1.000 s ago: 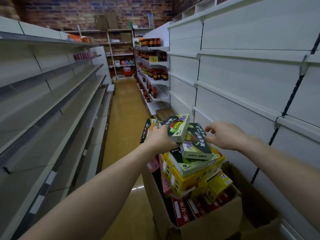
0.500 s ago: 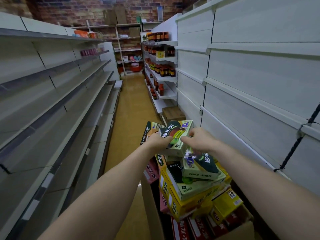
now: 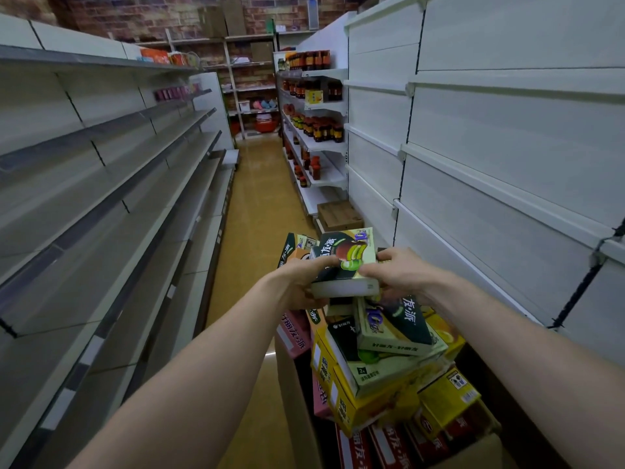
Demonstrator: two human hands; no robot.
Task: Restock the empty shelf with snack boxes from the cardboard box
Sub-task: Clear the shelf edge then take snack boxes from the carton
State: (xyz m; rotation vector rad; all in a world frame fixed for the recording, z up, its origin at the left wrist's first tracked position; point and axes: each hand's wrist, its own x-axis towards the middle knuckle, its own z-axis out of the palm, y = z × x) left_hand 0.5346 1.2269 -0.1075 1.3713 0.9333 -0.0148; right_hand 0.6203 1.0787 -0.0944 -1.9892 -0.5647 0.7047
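Both arms outstretched, left hand (image 3: 301, 282) and right hand (image 3: 395, 275) gripping green snack box (image 3: 345, 262), above cardboard box (image 3: 297, 401)

Premises: a retail shop, grocery type. One narrow aisle floor (image 3: 260, 204) runs between long tiered shelves (image 3: 111, 170). Rows of bottles (image 3: 323, 128) stand on the far shelves. A cardboard box (image 3: 296, 401) holds packaged snack boxes (image 3: 382, 374).

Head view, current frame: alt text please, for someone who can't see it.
The left hand and right hand grip a green snack box above a cardboard box heaped with snack boxes, in a shop aisle. Empty grey shelves line the left; white shelves the right, with bottles farther down.
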